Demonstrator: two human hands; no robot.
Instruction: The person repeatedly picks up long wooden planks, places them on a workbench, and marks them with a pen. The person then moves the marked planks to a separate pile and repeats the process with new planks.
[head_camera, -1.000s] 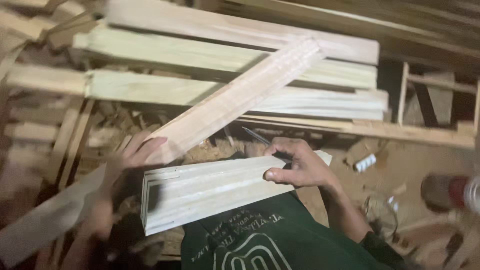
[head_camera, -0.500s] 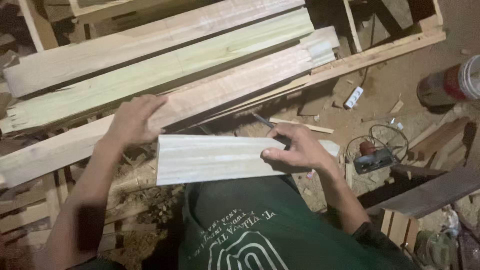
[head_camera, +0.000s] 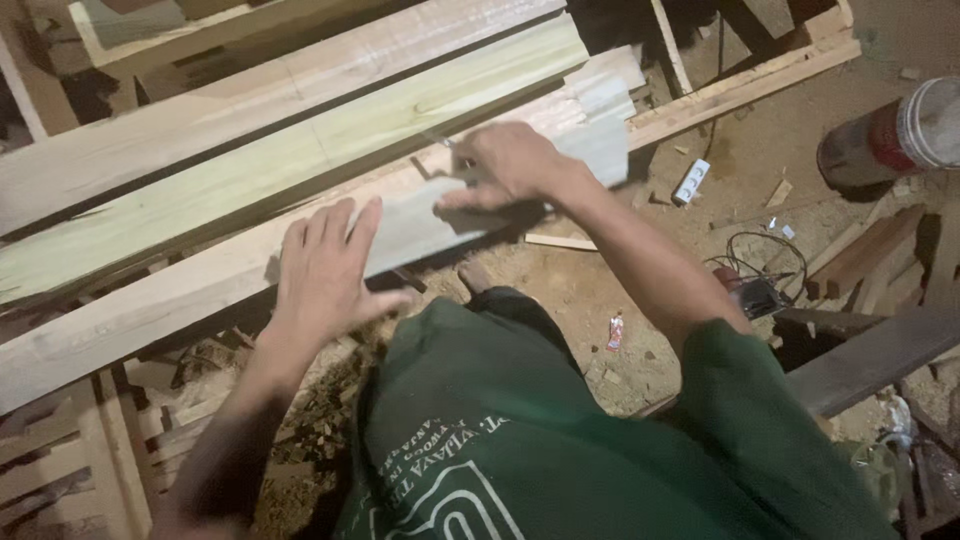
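Observation:
A short pale wooden board (head_camera: 415, 228) lies across a long plank (head_camera: 120, 325), tilted up to the right. My left hand (head_camera: 325, 270) rests flat on the board's near end, fingers spread. My right hand (head_camera: 505, 165) is closed on the board's middle, at its far edge, and a thin pencil-like stick (head_camera: 440, 141) pokes out of the fingers. Two more long planks, one greenish (head_camera: 300, 170) and one pale (head_camera: 250, 100), lie side by side beyond the board. My green shirt (head_camera: 560, 440) fills the bottom of the view.
A red-and-white can (head_camera: 900, 135) lies at the right edge. A dark power tool with a coiled cable (head_camera: 760, 290) sits on the sawdust floor, near a small white box (head_camera: 690, 180). A dark plank (head_camera: 870, 360) crosses at the right. Wooden slats (head_camera: 60, 470) lie bottom left.
The short board has gone from in front of my chest up onto the long planks. My left hand left the plank and now lies flat on the board.

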